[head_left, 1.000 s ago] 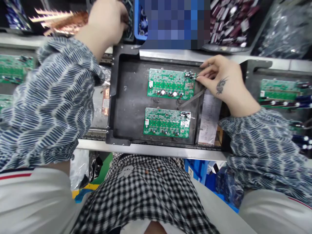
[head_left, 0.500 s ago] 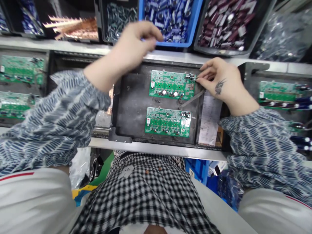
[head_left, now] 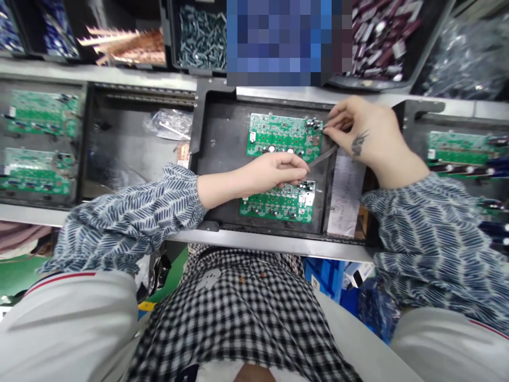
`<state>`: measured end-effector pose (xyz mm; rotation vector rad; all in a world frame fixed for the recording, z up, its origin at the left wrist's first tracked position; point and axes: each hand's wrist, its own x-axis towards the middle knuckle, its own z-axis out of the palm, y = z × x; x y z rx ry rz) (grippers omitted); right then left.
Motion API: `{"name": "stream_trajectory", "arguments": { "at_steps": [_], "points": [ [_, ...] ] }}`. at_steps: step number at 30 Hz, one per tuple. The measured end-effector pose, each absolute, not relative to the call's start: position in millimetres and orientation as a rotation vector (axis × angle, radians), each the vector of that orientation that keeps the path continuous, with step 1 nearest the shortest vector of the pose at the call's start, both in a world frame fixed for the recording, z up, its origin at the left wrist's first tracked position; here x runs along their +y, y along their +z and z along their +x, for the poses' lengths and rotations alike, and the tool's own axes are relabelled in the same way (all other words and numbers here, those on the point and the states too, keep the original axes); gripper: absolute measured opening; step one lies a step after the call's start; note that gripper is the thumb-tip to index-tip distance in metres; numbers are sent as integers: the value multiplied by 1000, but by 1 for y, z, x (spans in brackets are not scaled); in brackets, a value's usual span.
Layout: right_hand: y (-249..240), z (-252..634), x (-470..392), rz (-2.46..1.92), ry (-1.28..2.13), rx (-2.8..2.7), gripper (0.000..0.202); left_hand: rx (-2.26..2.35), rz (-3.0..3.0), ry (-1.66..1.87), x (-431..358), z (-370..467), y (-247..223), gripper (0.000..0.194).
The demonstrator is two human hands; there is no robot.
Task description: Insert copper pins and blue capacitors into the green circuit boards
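Two green circuit boards lie one behind the other in a black tray (head_left: 222, 138). My left hand (head_left: 274, 171) reaches between them, palm down, fingers bent together with the tips beside a thin grey strip (head_left: 326, 155). It covers the front edge of the far circuit board (head_left: 278, 127) and part of the near circuit board (head_left: 274, 206). Whether it grips the strip or a small part I cannot tell. My right hand (head_left: 360, 127) is pinched at the far board's right corner, by small black capacitors (head_left: 314, 124); anything between its fingertips is too small to make out.
Behind the tray stand bins of dark small parts (head_left: 202, 37), copper-coloured strips (head_left: 137, 46) and maroon capacitors (head_left: 382, 40). A pixelated patch hides the bin between. Other trays with boards (head_left: 42, 111) sit at left and right. A paper sheet (head_left: 344, 193) lies right of the boards.
My left hand has come down from the blue bin of blue capacitors to the space between the two boards. My right hand stays at the far board's corner.
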<state>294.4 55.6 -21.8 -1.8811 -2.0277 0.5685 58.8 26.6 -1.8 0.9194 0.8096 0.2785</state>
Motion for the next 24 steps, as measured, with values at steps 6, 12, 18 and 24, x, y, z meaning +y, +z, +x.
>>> {"name": "stream_trajectory", "arguments": {
  "at_steps": [6, 12, 18, 24],
  "points": [
    [-21, 298, 54, -1767, 425, -2176, 26, 848, 806, 300, 32, 59, -4, 10],
    [17, 277, 25, -1410, 511, -2085, 20, 829, 794, 344, 33, 57, -7, 14],
    [25, 251, -8, -1195, 353, -2289, 17, 675, 821, 281, 36, 49, -12, 13],
    [29, 241, -26, -1347, 286, -2188, 14, 561, 948, 274, 32, 43, 2, 16]
  ]
}}
